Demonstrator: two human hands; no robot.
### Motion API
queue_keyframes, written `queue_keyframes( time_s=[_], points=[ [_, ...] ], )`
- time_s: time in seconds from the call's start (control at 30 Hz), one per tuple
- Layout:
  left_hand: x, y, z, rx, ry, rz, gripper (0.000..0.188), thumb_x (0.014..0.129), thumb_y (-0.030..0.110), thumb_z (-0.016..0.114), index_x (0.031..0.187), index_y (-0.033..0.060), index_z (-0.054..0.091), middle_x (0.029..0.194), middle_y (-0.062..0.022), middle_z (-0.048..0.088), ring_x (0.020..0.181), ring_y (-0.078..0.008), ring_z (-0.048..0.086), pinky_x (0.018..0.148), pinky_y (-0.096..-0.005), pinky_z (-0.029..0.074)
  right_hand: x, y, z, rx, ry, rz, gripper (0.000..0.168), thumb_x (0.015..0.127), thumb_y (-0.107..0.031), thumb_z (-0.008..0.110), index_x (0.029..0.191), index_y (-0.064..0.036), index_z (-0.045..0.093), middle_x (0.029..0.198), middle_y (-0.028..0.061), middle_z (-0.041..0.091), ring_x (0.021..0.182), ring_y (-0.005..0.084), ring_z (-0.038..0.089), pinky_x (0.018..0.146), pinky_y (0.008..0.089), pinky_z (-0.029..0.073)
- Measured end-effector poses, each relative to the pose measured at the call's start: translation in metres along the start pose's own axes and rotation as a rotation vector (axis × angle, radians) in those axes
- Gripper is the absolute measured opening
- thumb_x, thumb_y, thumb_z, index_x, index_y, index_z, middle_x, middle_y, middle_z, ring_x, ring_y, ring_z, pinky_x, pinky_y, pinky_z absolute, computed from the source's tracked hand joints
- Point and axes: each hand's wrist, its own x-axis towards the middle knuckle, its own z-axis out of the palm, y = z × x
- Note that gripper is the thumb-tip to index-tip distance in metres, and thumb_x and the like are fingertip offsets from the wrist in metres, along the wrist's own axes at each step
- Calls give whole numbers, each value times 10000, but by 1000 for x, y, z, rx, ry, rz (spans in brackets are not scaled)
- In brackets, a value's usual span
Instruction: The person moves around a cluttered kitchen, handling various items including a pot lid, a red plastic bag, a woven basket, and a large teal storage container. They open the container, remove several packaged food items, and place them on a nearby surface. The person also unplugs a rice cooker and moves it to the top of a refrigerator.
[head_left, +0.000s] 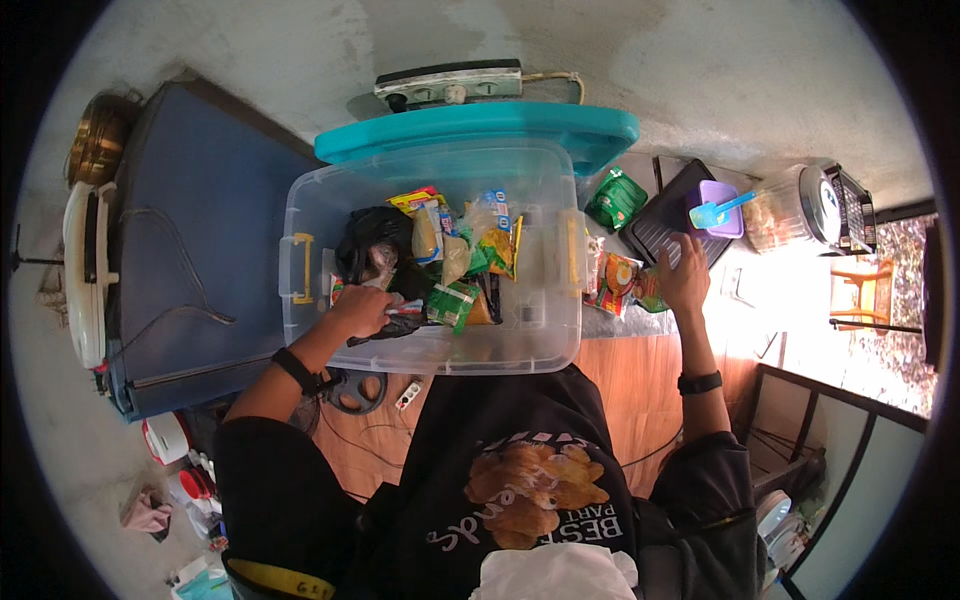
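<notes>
A clear plastic storage bin (551, 322) with yellow clips stands before me, holding food packets and a black plastic bag (371, 229). Inside its left part, my left hand (362, 310) grips a small red, white and blue packet (406, 307). Beyond the bin's right side, my right hand (684, 274) is at a green packet (649, 291); whether it grips the packet cannot be told. Beside that lie noodle packets (619, 277). A green packet (452, 304) and a yellow-green packet (496, 251) lie in the bin.
The teal lid (480, 127) leans behind the bin, below a power strip (450, 84). At right are a black tray (675, 202), a purple container (724, 225) with a blue scoop (709, 214), and a clear jar (787, 210). A blue cabinet-like surface (202, 262) borders the bin's left.
</notes>
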Motion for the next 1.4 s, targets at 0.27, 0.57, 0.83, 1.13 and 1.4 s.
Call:
queue_keyframes(
  time_s=[0.27, 0.57, 0.83, 1.13, 1.4],
  points=[
    [-16, -29, -25, -45, 180, -74, 188, 857, 254, 686, 945, 103, 755, 969, -152, 715, 926, -341, 686, 827, -478, 532, 31, -191, -21, 517, -557, -551, 248, 899, -155, 662, 1124, -53, 641, 1093, 140, 666, 1000, 324, 650, 862, 429, 517],
    [-79, -35, -26, -415, 685, -28, 183, 844, 96, 635, 1012, 73, 702, 907, -199, 703, 888, -395, 672, 789, -496, 522, -20, -286, 147, -148, -1212, -802, 576, 874, -485, 639, 1173, 2, 576, 1100, 226, 677, 1022, 392, 662, 873, 466, 524],
    [-117, -46, -1, -795, 969, -211, 321, 863, 39, 611, 1177, 106, 620, 944, -193, 695, 877, -392, 677, 761, -486, 518, -61, -291, 205, -326, -1207, -551, 954, 692, -622, 781, 1228, 104, 473, 1063, 266, 674, 1010, 403, 673, 834, 495, 537],
    [-126, -69, -12, -1024, 1138, -312, 389, 868, 31, 637, 1242, 133, 593, 799, -124, 611, 690, -306, 601, 666, -410, 471, -76, -284, 216, -183, -1280, -286, 860, 622, -518, 859, 1201, 38, 552, 1123, 239, 667, 1090, 388, 643, 906, 528, 507],
    [-112, -50, -28, -1138, 1245, -91, 357, 902, -51, 594, 1240, 62, 605, 791, 2, 542, 691, -81, 523, 643, -237, 441, -41, -309, 154, -35, -1479, 52, 767, 684, -470, 838, 1226, 12, 588, 1118, 214, 672, 1065, 351, 654, 912, 438, 532]
  ],
)
